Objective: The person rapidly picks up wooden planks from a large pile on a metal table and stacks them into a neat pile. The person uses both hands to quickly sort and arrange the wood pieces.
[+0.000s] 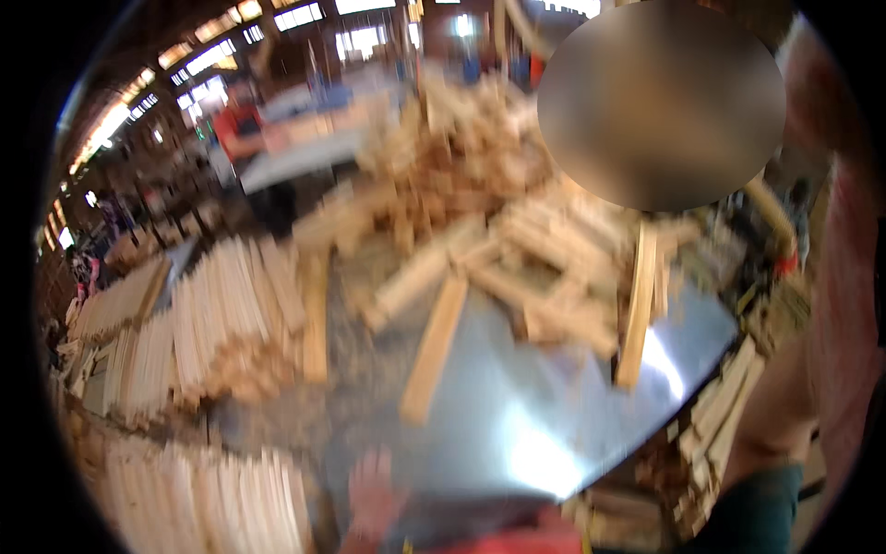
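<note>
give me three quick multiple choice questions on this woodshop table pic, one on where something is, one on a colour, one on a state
1. Where does the big loose heap of pale wooden sticks lie?
A. on the far part of the shiny grey metal table
B. on the floor under the table
C. inside a closed box

2. What colour is the top of the person at the far bench?
A. green
B. red
C. white

3. How are the pale wooden slats at the left kept?
A. scattered singly
B. standing on end in a bucket
C. stacked side by side in neat bundles

Answers: 1 A, the heap spills over the table's far side. 2 B, the top shows red against the bench. 3 C, the slats lie parallel in tight rows. One hand rests at the table's near edge, holding nothing; which hand it is cannot be told.
</note>
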`<action>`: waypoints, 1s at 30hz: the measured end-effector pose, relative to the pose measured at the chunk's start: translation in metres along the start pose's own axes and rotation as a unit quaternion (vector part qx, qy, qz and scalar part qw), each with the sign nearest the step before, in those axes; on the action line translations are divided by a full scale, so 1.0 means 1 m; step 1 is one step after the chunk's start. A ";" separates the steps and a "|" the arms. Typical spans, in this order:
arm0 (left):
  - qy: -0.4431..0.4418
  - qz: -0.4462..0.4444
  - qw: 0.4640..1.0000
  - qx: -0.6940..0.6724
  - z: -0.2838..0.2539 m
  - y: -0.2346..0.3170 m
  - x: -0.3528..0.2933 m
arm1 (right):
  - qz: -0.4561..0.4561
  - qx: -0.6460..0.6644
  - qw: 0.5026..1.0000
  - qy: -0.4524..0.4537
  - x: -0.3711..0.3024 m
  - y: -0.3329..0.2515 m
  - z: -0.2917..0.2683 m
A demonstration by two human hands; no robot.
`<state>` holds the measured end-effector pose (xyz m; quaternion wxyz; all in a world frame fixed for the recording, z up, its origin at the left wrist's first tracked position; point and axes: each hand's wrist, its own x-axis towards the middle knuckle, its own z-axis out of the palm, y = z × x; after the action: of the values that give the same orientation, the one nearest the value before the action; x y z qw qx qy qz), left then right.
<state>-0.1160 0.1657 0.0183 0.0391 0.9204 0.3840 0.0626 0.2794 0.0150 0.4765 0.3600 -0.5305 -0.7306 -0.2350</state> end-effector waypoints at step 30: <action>-0.175 -0.164 0.933 -0.267 0.044 0.128 0.065 | 0.520 0.417 0.624 -0.407 -0.401 -0.141 0.345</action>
<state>0.0258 0.1207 -0.0044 0.3599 0.7963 0.4862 -0.0064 0.1222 -0.0239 -0.0464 0.2705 -0.6568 -0.4249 0.5612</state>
